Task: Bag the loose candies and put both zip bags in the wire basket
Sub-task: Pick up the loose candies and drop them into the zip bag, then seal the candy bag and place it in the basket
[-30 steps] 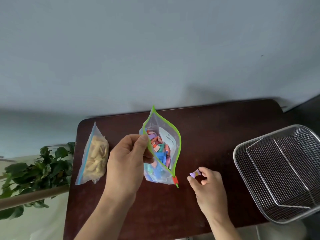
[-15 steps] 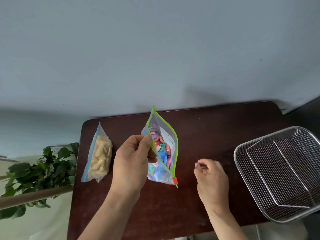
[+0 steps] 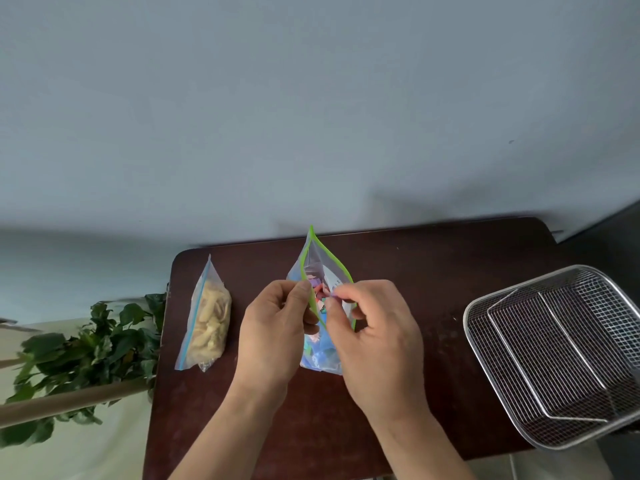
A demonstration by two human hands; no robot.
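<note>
A clear zip bag with a green rim stands open at the middle of the dark table, with several coloured candies inside. My left hand pinches the bag's left rim and holds the mouth open. My right hand is at the mouth, its fingertips pinched on a small purple candy just over the opening. A second zip bag with a blue seal, full of pale yellow pieces, lies shut at the table's left. The wire basket sits empty at the right edge.
A leafy green plant stands beside the table's left edge, below table height. A pale blue wall runs behind the table. The basket overhangs the table's right side.
My right hand has carried the purple candy from the table's right of the bag up to the bag's mouth. My left hand has kept its hold on the rim.
</note>
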